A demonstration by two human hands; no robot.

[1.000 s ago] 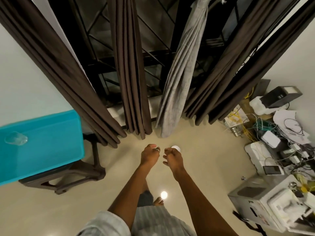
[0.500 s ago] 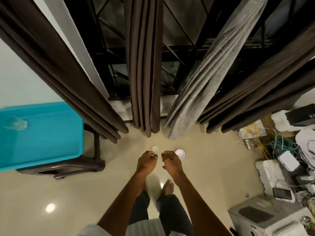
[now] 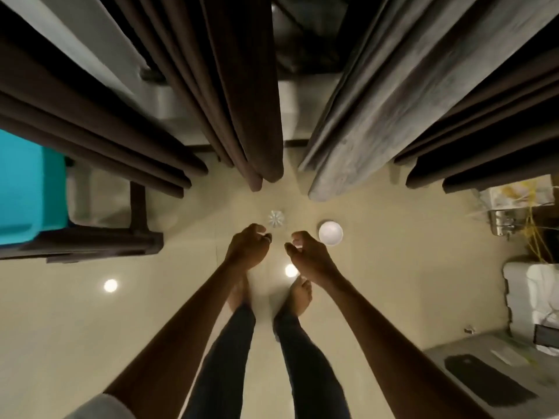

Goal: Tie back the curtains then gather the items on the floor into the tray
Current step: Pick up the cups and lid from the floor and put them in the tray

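Over at the left, the teal tray (image 3: 27, 189) sits well apart from the small clear glass (image 3: 276, 219) and white bowl (image 3: 330, 233) on the floor (image 3: 151, 297). Bare feet (image 3: 298, 294) stand near, so a careless step could tip the glass. The left hand (image 3: 246, 247) and right hand (image 3: 308, 252) hover above, each grip loosely curled and empty.

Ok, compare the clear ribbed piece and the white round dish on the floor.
The clear ribbed piece is see-through with radiating ridges; the white round dish is opaque and plain. The piece looks smaller than the dish. The piece lies just beyond the left hand; the dish lies beside the right hand. Both are round, on the floor, and held by neither hand.
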